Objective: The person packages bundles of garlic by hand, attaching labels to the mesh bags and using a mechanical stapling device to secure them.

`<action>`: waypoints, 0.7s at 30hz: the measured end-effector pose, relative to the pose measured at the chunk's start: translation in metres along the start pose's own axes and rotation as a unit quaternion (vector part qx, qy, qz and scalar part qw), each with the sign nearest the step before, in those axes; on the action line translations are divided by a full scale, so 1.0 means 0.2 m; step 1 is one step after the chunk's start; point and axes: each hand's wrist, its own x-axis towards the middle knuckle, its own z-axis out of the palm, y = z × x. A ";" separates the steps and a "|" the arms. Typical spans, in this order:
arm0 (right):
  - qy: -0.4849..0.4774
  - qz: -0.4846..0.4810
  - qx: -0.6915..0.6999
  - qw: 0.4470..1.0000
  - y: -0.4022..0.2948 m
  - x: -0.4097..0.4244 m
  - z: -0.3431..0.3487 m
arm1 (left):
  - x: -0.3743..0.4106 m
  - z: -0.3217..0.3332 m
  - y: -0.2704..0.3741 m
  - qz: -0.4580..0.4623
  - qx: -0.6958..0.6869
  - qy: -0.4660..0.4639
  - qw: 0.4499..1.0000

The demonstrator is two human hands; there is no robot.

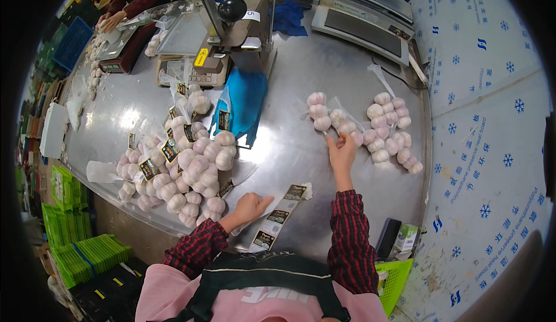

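Observation:
My right hand (342, 152) is at the near end of a netted row of garlic bulbs (319, 111), thumb and forefinger close together at its tip. Other bagged garlic bulbs (382, 126) lie just beyond and to the right. My left hand (252, 209) hovers by the left edge of a strip of black printed labels (280, 215); whether it grips anything is unclear. To its left is a heap of netted garlic (200, 165), with black tags on many of the bags. A blue cloth or sheet (243, 100) lies behind the heap, under a metal bench machine (243, 30).
A scale (365, 28) stands at the back right and a second scale (124, 52) at the back left, where a co-worker's hands (114, 21) handle garlic. A phone (388, 238) and small box (406, 238) lie near right. Green crates (87, 257) stand low on the left.

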 end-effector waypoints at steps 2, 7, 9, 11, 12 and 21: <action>0.045 -0.019 0.027 0.998 -0.04 -0.01 0.00 | 0.01 -0.02 -0.03 -0.001 -0.013 0.006 1.000; -0.259 0.005 0.270 0.927 -0.32 -0.28 -0.22 | 0.02 -0.03 -0.10 0.003 -0.045 0.020 0.999; -0.323 0.031 0.297 0.898 -0.38 -0.47 -0.24 | 0.05 -0.05 -0.11 -0.026 -0.021 -0.031 0.999; -0.346 0.096 0.334 0.871 -0.41 -0.58 -0.24 | 0.05 -0.08 -0.09 0.127 0.037 0.053 0.990; -0.357 0.127 0.351 0.856 -0.43 -0.61 -0.24 | 0.06 -0.09 -0.04 0.204 0.064 0.096 0.972; -0.053 0.066 0.463 0.882 -0.42 -0.26 -0.77 | 0.22 -0.11 0.22 0.135 -0.165 -0.083 0.973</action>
